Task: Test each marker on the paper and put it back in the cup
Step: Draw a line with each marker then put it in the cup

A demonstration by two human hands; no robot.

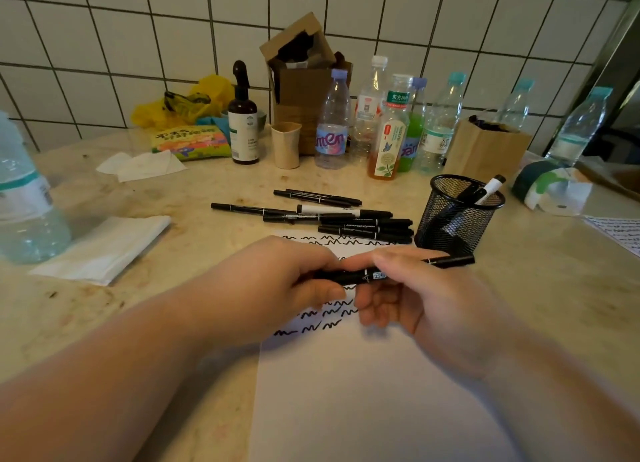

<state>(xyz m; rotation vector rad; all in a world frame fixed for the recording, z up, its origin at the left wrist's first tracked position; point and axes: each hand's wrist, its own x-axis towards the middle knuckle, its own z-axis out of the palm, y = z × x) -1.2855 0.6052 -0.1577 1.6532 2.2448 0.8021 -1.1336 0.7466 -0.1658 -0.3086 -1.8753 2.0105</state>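
You hold one black marker [388, 271] with both hands, just above the white paper [363, 392]. The marker lies almost flat. Its long side runs from left to right, and the thin right end tips a little up and away from you, toward the cup [457, 215]. Your left hand [277, 288] has its fingers curled round the left end of the marker, with the thumb pressed on the side. Your right hand [422, 295] pinches the middle of the marker between the thumb and the first finger, and its other fingers are curled loosely under. It is a bit blurry, so you cannot tell if a cap is on or off.

The paper lies on the tabletop [173, 323] in front of you. It has rows of black squiggles [311, 326] on its far part, and the near part is blank.

The cup is black mesh and stands upright, just past the right corner of the paper. A few markers stick out of it, leaning to the right. One of them is white with a black cap [491, 186].

A pile of black markers [346, 217] lies flat on the tabletop between the paper and the bottles [391, 129]. They mostly point left to right too. A folded tissue [104, 250] lies off to your left.
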